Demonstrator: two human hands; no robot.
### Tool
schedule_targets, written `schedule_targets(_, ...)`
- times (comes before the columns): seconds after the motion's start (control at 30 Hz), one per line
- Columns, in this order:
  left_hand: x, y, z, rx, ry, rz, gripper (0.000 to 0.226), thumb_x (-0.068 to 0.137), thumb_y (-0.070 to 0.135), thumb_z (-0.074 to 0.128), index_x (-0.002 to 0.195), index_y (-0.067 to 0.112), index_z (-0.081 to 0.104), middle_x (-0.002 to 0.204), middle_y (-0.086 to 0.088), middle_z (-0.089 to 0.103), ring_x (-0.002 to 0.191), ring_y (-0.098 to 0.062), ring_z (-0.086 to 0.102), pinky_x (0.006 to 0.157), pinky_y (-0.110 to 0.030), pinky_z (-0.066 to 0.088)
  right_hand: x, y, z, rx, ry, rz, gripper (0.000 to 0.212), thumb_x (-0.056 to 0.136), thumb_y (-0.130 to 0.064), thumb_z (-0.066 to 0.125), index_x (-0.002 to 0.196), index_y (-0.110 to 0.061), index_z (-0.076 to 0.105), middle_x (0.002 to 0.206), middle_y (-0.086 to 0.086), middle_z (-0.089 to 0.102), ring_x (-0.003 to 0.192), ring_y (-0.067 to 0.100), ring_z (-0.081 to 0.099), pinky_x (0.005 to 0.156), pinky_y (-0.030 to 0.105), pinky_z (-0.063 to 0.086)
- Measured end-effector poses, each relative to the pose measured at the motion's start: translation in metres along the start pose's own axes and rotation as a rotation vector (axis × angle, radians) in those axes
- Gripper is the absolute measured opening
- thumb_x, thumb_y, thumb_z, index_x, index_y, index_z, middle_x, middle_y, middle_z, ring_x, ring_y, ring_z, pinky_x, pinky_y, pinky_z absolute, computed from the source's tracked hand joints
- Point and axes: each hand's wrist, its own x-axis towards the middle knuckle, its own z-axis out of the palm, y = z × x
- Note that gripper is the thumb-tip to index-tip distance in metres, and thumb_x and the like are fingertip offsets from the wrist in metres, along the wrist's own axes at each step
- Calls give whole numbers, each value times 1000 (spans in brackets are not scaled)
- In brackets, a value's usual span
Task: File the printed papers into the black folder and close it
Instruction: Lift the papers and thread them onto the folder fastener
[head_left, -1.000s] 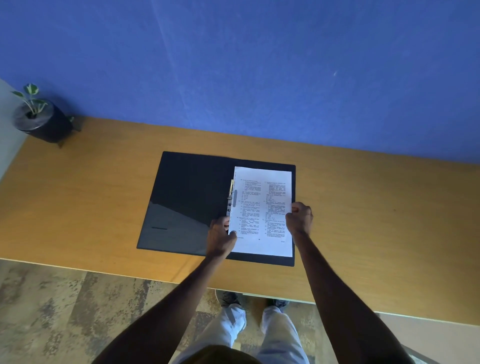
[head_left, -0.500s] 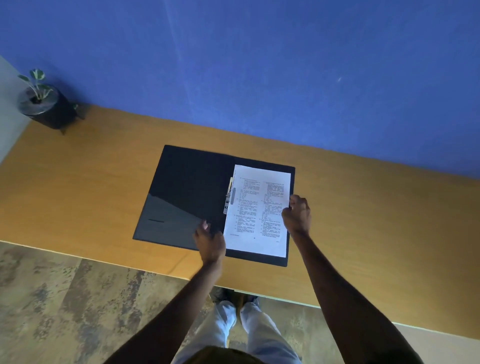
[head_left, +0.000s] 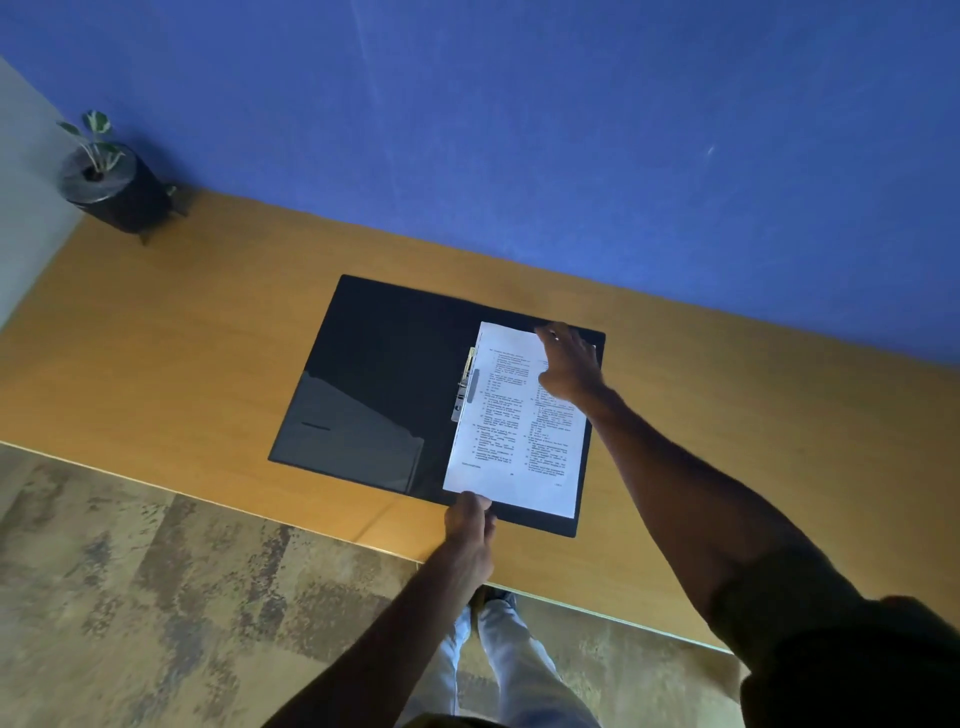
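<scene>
The black folder (head_left: 374, 384) lies open on the wooden desk. The printed papers (head_left: 509, 431) rest on its right half, their left edge over the metal fastener (head_left: 464, 387) at the spine. My left hand (head_left: 470, 525) is at the papers' near left corner, fingers pinching or touching that corner at the folder's front edge. My right hand (head_left: 569, 366) reaches to the papers' far right corner, fingers spread flat on the sheet. The folder's left half shows an inner pocket.
A small potted plant (head_left: 106, 182) in a black pot stands at the desk's far left corner by the blue wall. The desk's front edge (head_left: 311, 525) runs just below the folder. My legs and a patterned floor show below.
My right hand has moved from the papers' right edge up to their far right corner. My left hand slid from the left edge down to the near left corner.
</scene>
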Motion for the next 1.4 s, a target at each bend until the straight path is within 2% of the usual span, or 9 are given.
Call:
schedule_targets(0.13,2,0,6,-35,16,-6,32,104,-2,52,134,0,64,118,-12,58,105,-23,56,115,-33,52,18,2,1,-19,-49,30,76,95,0,61,165,-12,34,169,8,31,161,28,29,130,48,31)
schedule_targets(0.23,4,2,8,-51,13,3,37,104,-1,53,140,-3,62,119,-14,60,109,-24,58,118,-34,51,24,5,4,-40,-74,24,73,95,1,62,163,-10,37,167,9,32,160,28,30,129,49,31)
schedule_targets(0.43,1,9,13,-51,-1,-1,32,103,1,55,134,-2,64,115,-13,56,105,-23,56,100,-28,50,30,5,2,-52,-49,21,68,94,4,64,158,-8,44,162,10,37,154,30,37,124,51,39)
schedule_targets(0.8,4,14,10,-15,-45,-14,4,102,2,57,103,6,58,93,-9,48,84,-20,49,89,-30,48,32,4,2,-26,-41,33,72,93,3,67,159,-10,43,163,10,37,154,29,38,125,53,38)
schedule_targets(0.93,6,12,-6,68,3,-7,33,103,9,62,135,-1,60,115,-22,60,108,-31,63,111,-39,56,22,8,4,134,92,84,80,91,5,63,165,-14,37,165,8,37,157,27,37,130,51,30)
schedule_targets(1.0,9,13,-14,191,77,79,49,104,15,60,149,-2,53,133,-32,60,127,-42,64,113,-46,53,9,11,9,274,213,158,77,90,7,59,162,-14,43,162,7,42,154,27,41,127,48,35)
schedule_targets(1.1,17,23,-20,422,239,374,49,101,16,64,147,1,55,150,-24,53,133,-43,60,115,-55,52,-21,14,25,524,369,328,70,85,15,50,151,-7,55,151,12,52,143,32,52,108,48,53)
schedule_targets(1.23,20,43,-15,704,199,746,52,99,9,63,150,4,56,153,-20,51,137,-41,58,115,-57,51,-64,19,55,700,421,545,53,88,14,47,136,-2,65,136,16,62,128,36,63,96,49,60)
schedule_targets(1.4,25,53,-4,955,101,860,58,99,9,60,156,5,49,158,-17,49,146,-38,52,119,-55,48,-91,21,73,782,387,666,49,89,12,48,131,-2,68,137,16,61,120,39,68,98,48,59)
